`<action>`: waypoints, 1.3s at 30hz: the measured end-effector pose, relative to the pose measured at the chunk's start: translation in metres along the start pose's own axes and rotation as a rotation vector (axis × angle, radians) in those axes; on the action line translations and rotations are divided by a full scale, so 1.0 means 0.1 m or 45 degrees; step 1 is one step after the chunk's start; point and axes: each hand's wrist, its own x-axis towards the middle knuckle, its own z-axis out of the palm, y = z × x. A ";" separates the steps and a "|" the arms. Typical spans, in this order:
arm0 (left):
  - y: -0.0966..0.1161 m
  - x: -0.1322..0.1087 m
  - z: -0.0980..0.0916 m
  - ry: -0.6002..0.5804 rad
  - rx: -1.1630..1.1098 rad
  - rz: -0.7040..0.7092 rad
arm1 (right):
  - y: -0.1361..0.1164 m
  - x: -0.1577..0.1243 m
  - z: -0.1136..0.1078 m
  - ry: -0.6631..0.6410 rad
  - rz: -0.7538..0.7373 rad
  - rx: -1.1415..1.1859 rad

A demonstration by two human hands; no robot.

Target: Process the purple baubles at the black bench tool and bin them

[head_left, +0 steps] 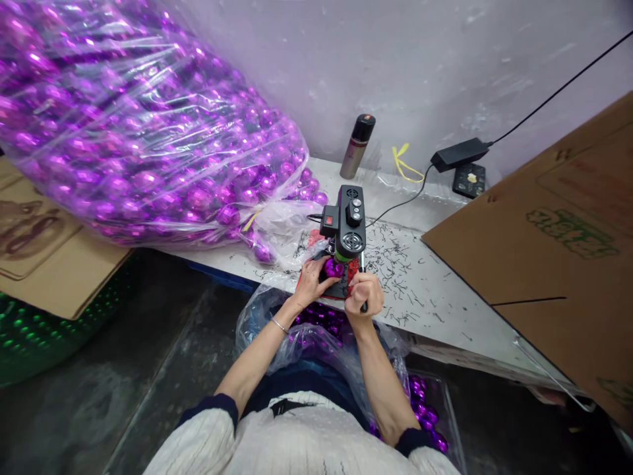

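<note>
Left hand [310, 280] curled around a purple ball [333, 268], holding it under the black machine [346, 223] at the table [445, 297] edge; right hand [364, 294] closed in a fist on the lever [362, 262] beside it; black scraps litter the tabletop (densest right of the machine); large bag [138, 125] of balls lies left; can [357, 146] stands behind.

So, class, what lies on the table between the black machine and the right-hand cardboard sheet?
Between black machine and cardboard sheet: small dark clippings scattered on the white table, per the head view.
</note>
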 end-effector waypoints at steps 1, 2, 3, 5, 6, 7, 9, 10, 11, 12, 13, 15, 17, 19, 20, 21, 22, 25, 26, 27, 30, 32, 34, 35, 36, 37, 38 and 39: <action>0.00 0.01 0.00 0.001 -0.003 -0.010 | -0.05 0.08 -0.01 -0.006 0.060 -0.002; 0.00 0.01 0.00 0.003 -0.011 -0.016 | -0.10 0.17 -0.02 -0.009 0.112 -0.005; 0.02 0.00 -0.01 0.009 -0.023 -0.018 | -0.14 0.25 -0.04 -0.009 0.167 -0.005; 0.08 -0.05 -0.06 0.041 -0.044 -0.007 | -0.21 0.39 -0.06 -0.042 0.232 -0.002; 0.12 -0.11 -0.09 0.055 -0.047 0.013 | -0.22 0.43 -0.08 -0.055 0.235 -0.001; 0.17 -0.19 -0.12 0.057 -0.046 0.047 | -0.23 0.45 -0.09 -0.071 0.221 -0.002; 0.27 -0.41 -0.18 -0.010 -0.036 0.157 | -0.21 0.43 -0.12 -0.096 0.157 -0.010; 0.30 -0.54 -0.20 -0.085 -0.030 0.220 | -0.20 0.39 -0.13 -0.113 0.122 -0.016; 0.33 -0.68 -0.21 -0.177 -0.019 0.274 | -0.18 0.35 -0.14 -0.127 0.092 -0.019; 0.33 -0.80 -0.20 -0.271 0.005 0.303 | -0.16 0.30 -0.15 -0.145 0.070 -0.021; 0.33 -0.92 -0.19 -0.353 0.045 0.299 | -0.15 0.26 -0.15 -0.152 0.058 -0.018; 0.30 -1.08 -0.14 -0.465 0.140 0.261 | -0.13 0.21 -0.16 -0.153 0.056 -0.009; 0.27 -1.16 -0.10 -0.505 0.188 0.244 | -0.13 0.19 -0.16 -0.135 0.080 0.001; 0.28 -1.15 -0.10 -0.483 0.156 0.254 | -0.14 0.20 -0.16 -0.107 0.121 0.012; 0.30 -1.12 -0.12 -0.443 0.121 0.255 | -0.14 0.21 -0.16 -0.094 0.151 0.018; 0.32 -1.08 -0.16 -0.376 0.083 0.245 | -0.15 0.22 -0.17 -0.083 0.186 0.025; 0.33 -1.02 -0.22 -0.279 0.051 0.226 | -0.16 0.22 -0.17 -0.069 0.224 0.039; 0.29 -0.77 -0.55 0.164 0.037 0.117 | -0.25 0.12 -0.18 0.091 0.379 0.099; 0.24 -0.67 -0.69 0.342 0.066 0.055 | -0.31 0.05 -0.18 0.188 0.447 0.116; 0.15 -0.56 -0.84 0.521 0.105 -0.029 | -0.37 -0.04 -0.16 0.291 0.528 0.123; -0.19 -0.28 -1.24 0.920 0.194 -0.308 | -0.58 -0.33 -0.02 0.248 0.714 0.099; -0.44 -0.16 -1.40 1.045 0.160 -0.486 | -0.67 -0.42 0.21 -0.161 0.581 0.108; -0.64 -0.11 -1.45 1.093 0.099 -0.623 | -0.67 -0.34 0.58 -0.434 0.314 0.125; -0.71 -0.11 -1.45 1.102 0.073 -0.672 | -0.64 -0.25 0.81 -0.468 0.257 0.102; -0.76 -0.11 -1.44 1.106 0.047 -0.711 | -0.60 -0.13 1.06 -0.501 0.242 0.061; -0.79 -0.11 -1.41 1.106 0.019 -0.746 | -0.55 0.00 1.33 -0.537 0.257 0.010; -0.81 -0.12 -1.37 1.104 -0.012 -0.779 | -0.50 0.13 1.59 -0.591 0.310 -0.037; -0.81 -0.12 -1.34 1.096 -0.043 -0.811 | -0.44 0.23 1.84 -0.659 0.379 -0.070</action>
